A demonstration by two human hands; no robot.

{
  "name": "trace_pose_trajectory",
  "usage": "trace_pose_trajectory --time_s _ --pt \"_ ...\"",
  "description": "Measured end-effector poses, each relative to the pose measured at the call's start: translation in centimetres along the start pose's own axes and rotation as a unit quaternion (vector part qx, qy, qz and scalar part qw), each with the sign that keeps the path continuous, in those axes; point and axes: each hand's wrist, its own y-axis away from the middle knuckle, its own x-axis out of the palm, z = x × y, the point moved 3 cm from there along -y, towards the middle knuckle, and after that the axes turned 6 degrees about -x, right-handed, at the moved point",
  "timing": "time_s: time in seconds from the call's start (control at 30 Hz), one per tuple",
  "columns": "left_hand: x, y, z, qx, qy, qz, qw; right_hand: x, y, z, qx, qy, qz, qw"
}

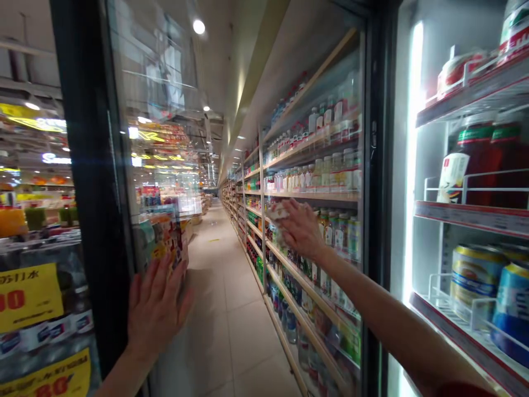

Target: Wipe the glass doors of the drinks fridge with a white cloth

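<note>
The pale, patterned cloth [278, 212] is at the glass door [206, 342], around the middle of the view, under the right hand [301, 229]. That hand lies over it, arm stretched in from the lower right, with the fingers extended and the cloth showing past their tips and below them; whether they also pinch it, I cannot tell. The left hand [155, 309] is lower and to the left, palm toward the pane beside the dark door frame [88, 165], its fingers a little apart and holding nothing.

In the glass appear a tiled aisle [243, 325] and long shelves [314, 193] of bottles running into the distance (reflected or seen through, I cannot tell which). To the right of the door, a lit cooler [490, 212] stands open to view, a bright vertical light strip [413, 165] along its near side. On its racks are dark red bottles [496, 165] with green bands, and below them a yellow-topped can [475, 275] with a blue can [512, 309] beside it. Left of the frame, yellow price signs [31, 298] hang before packed goods, with blurred store lights [39, 124] above.
</note>
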Motion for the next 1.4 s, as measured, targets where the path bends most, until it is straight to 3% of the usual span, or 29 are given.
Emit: trace_pose_trajectory --time_s 0.03,0.1,0.17,0.23,0.33,0.37,0.4,0.5,0.57,0.67,0.73,0.77,0.87,0.9,0.93,1.0,1.07,1.1,1.23,1.27,1.3,1.4 --pt "0.0 0.0 0.0 0.002 -0.001 -0.001 1.000 -0.4 0.6 -1.0 0.025 0.011 -0.021 0.999" --pt "0.0 0.0 0.0 0.008 -0.005 -0.002 1.000 -1.2 1.9 -3.9 0.149 0.042 -0.091 0.984" --pt "0.0 0.0 0.0 0.010 -0.006 -0.005 1.000 -1.5 3.3 -5.0 0.233 0.052 -0.128 0.963" --pt "0.0 0.0 0.1 0.008 -0.003 -0.009 1.000 -0.9 4.7 -3.4 0.225 0.039 -0.105 0.968" --pt "0.1 -0.1 0.0 0.011 -0.003 -0.008 1.000 0.3 6.8 0.7 0.083 -0.010 -0.002 0.997" --pt "0.1 -0.1 0.0 0.015 -0.006 -0.007 1.000 0.5 7.4 1.3 0.065 -0.014 0.012 0.998" --pt "0.1 -0.1 -0.1 0.019 -0.008 -0.008 1.000 0.4 8.0 1.1 0.081 -0.006 0.004 0.997" --pt "0.1 -0.1 -0.1 0.026 -0.019 -0.012 0.999 -0.2 9.7 -0.8 0.240 0.047 -0.098 0.965" --pt "0.2 -0.1 -0.1 0.027 -0.024 -0.009 0.999 -0.1 10.5 -0.3 0.263 0.050 -0.120 0.956" --pt "0.2 0.1 0.1 0.034 -0.024 -0.017 0.999 0.8 10.8 3.5 0.138 -0.001 -0.043 0.990" --pt "0.2 0.1 0.1 0.042 -0.023 -0.024 0.999 1.1 10.6 5.5 0.078 -0.020 -0.003 0.997" --pt "0.2 0.1 0.2 0.044 -0.023 -0.026 0.998 1.1 10.4 5.8 0.088 -0.014 -0.007 0.996" --pt "0.1 0.1 0.2 0.049 -0.028 -0.022 0.998 1.0 10.0 5.8 0.213 0.027 -0.070 0.974" --pt "0.1 0.1 0.2 0.050 -0.032 -0.019 0.998 1.2 10.0 6.4 0.216 0.023 -0.074 0.973" --pt "0.0 0.1 0.1 0.050 -0.038 -0.016 0.998 1.5 10.0 7.5 0.180 0.005 -0.063 0.982" --pt "-0.2 0.1 0.1 0.051 -0.048 -0.011 0.997 2.2 10.4 10.5 0.039 -0.051 -0.015 0.998" --pt "-0.3 0.0 0.0 0.052 -0.055 -0.010 0.997 2.4 10.7 12.8 -0.073 -0.090 0.015 0.993" --pt "-0.3 0.0 0.0 0.054 -0.056 -0.012 0.997 2.3 10.6 13.1 -0.075 -0.089 0.014 0.993" --pt "-0.2 -0.4 -0.1 0.061 -0.054 -0.020 0.996 2.0 8.4 11.9 0.119 -0.021 -0.062 0.991" --pt "-0.3 -0.5 0.0 0.061 -0.052 -0.017 0.997 2.2 7.7 12.3 0.116 -0.023 -0.064 0.991" --pt "-0.4 -0.5 0.1 0.061 -0.046 -0.008 0.997 2.5 7.0 13.1 0.079 -0.037 -0.057 0.995" --pt "-1.6 0.4 0.6 0.057 0.006 0.010 0.998 3.6 4.7 17.0 -0.118 -0.095 -0.007 0.988"
